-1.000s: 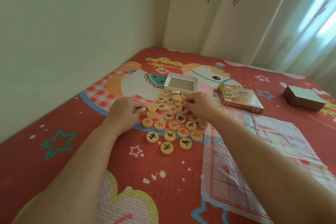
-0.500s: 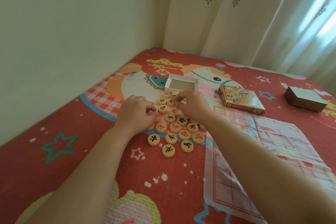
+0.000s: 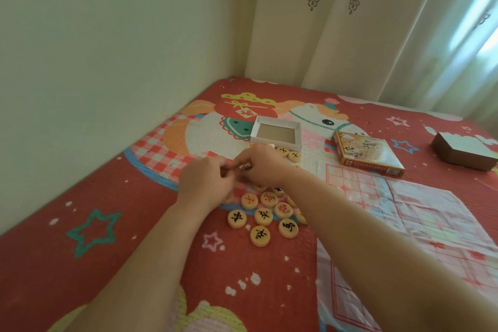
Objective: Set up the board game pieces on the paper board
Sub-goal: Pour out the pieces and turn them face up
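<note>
Both hands over the pile of pieces [image 3: 265, 210] on the red bedspread [image 3: 107, 224], fingertips nearly meeting. Left hand [image 3: 206, 183] curled, fingers bunched together; can't tell if it grips anything. Right hand [image 3: 262, 167] also curled, fingers pinched on a black-marked piece [image 3: 247, 167] at its fingertips, lifted a bit above the pile. Rest of the pieces lie flat, face up, w/ red or black characters, loosely clustered just beside the board's left edge; several hidden under the hands & right forearm. Two more pieces [image 3: 289, 153] sit beyond the right hand, just in front of the open white tray [image 3: 276, 133]. Paper board [image 3: 404, 224] w/ red grid lies flat to the right of the pile, creased, no pieces on it, right forearm crossing its near-left part. Printed box lid [image 3: 367, 156] at the board's far edge. Brown box [image 3: 463, 151] well apart, far right. Wall on left, curtain [image 3: 377, 21] behind.
</note>
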Available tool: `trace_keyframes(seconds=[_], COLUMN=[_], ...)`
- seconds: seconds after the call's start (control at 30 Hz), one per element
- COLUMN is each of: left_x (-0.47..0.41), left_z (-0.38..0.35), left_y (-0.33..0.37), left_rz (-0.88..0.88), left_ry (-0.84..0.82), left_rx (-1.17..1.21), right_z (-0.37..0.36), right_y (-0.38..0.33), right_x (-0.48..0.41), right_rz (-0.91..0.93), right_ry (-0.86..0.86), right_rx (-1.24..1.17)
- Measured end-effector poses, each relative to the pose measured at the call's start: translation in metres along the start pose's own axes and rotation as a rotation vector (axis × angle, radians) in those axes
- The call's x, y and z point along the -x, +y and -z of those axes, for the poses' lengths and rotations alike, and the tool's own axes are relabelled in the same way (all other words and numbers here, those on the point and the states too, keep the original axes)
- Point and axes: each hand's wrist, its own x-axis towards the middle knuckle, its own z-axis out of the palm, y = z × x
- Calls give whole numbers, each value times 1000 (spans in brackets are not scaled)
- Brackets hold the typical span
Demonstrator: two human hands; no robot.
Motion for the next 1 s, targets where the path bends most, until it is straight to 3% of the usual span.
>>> trace_keyframes(seconds=[0.27, 0.4, 0.53, 0.73, 1.0], left_x=[-5, -10, -16, -28, -29], left_z=[-2, -8, -10, -9, -15], left_y=[-17, -22, -21, -24, -25], left_rz=[207, 165, 193, 238, 195], left_ry=[20, 38, -57, -106, 23], left_rx=[19, 68, 80, 98, 112], right_z=[0, -3, -3, 24, 24], right_y=[5, 5, 6, 40, 62], right_x=[2, 1, 0, 9, 19], right_rz=[4, -64, -102, -233, -241], right_ry=[143, 178, 162, 353, 194], right_rx=[-110, -101, -79, -235, -151])
